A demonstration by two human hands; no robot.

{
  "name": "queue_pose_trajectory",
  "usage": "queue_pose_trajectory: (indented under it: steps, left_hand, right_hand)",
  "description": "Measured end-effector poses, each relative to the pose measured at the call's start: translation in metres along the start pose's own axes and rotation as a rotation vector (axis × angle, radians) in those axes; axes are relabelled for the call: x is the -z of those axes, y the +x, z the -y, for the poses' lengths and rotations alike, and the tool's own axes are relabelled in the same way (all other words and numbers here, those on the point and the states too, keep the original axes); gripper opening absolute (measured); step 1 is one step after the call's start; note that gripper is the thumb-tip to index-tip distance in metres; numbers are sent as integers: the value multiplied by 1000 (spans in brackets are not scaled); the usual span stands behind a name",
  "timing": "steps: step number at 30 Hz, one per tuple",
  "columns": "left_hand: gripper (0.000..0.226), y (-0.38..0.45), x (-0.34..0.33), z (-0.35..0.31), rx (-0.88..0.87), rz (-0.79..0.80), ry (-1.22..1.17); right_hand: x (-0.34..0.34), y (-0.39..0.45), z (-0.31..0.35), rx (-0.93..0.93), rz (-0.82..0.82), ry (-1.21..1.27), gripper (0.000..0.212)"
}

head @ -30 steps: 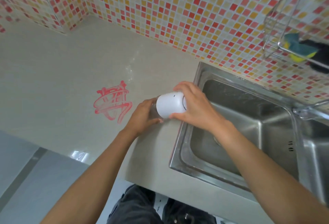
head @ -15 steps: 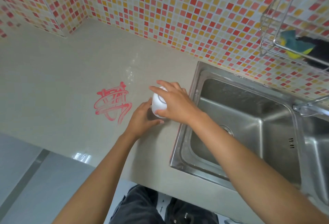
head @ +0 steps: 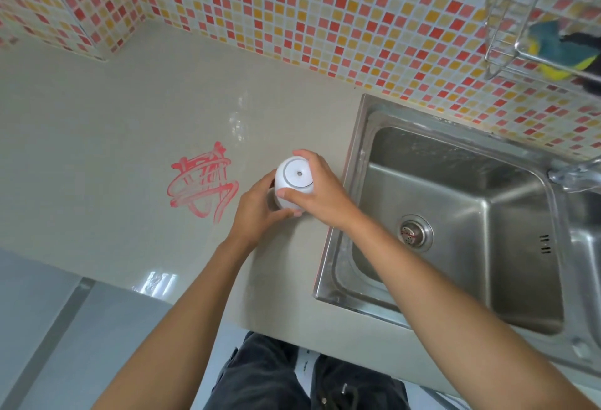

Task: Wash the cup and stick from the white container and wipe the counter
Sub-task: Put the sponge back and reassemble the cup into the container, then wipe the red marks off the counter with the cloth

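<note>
Your right hand (head: pixel 320 193) has its grip curled round the top of the white container (head: pixel 292 181), thumb on the near side and fingers wrapped over the far side. Your left hand (head: pixel 260 211) has its grip curled round the lower part, thumb lying along the base. The container stands on the bench (head: pixel 113 149), just beside the left rim of the sink (head: pixel 354 181) and to the right of the red scribble (head: pixel 201 188). The cup and stick are not visible; presumably they are inside.

The risks, as I judge them:
- If you twist or pull the top off with a jerk, the lower part could slip from your left grip and tip, spilling whatever is inside onto the bench.
- The container stands close to the sink rim. A sideways shove could knock it over the edge into the basin.
- The white shell looks smooth and rounded. A wet or loose grip may slide rather than turn it.
- A forearm dragged across the red scribble would smear it wider, making more to wipe.

Both forearms reach in from the near edge and converge on the container, the right crossing over the sink's near corner, the left coming straight up over the bench. Both wrists are fairly straight. The sponge (head: pixel 553 51) sits in the wire rack (head: pixel 500 38) on the wall, well apart from both hands.
</note>
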State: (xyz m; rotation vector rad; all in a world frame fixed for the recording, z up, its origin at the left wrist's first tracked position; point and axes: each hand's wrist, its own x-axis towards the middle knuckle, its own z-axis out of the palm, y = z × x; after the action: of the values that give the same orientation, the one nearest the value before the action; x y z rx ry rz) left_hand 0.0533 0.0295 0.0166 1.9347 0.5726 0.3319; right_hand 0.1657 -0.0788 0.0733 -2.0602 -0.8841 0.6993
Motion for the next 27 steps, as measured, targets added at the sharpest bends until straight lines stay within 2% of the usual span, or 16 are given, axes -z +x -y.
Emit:
queue_pose_trajectory:
  steps: [7, 11, 13, 14, 16, 19, 22, 27]
  left_hand:
    - [76, -4, 0, -3, 31, 24, 35]
    - [81, -6, 5, -12, 62, 113, 99]
    - [89, -6, 15, -13, 117, 183, 194]
    - [90, -5, 23, -13, 164, 170, 269]
    - [85, -2, 39, -17, 266, 35, 392]
    - [79, 5, 49, -52, 248, -114, 463]
    - [74, 24, 33, -117, 71, -160, 515]
    - [67, 60, -48, -235, -340, -189, 517]
  right_hand:
    - [-2, 1, -3, -10, 36, 10, 82]
    - [3, -4, 5, -13, 76, -28, 107]
    - [14, -12, 9, 2, 31, -45, 116]
    - [22, -17, 10, 23, -19, -52, 114]
    - [49, -27, 7, 94, -148, -103, 95]
    - [104, -44, 2, 179, -290, -219, 64]
    - [167, -62, 2, 251, -450, -257, 48]
    - [275, -83, 4, 381, -851, -289, 29]
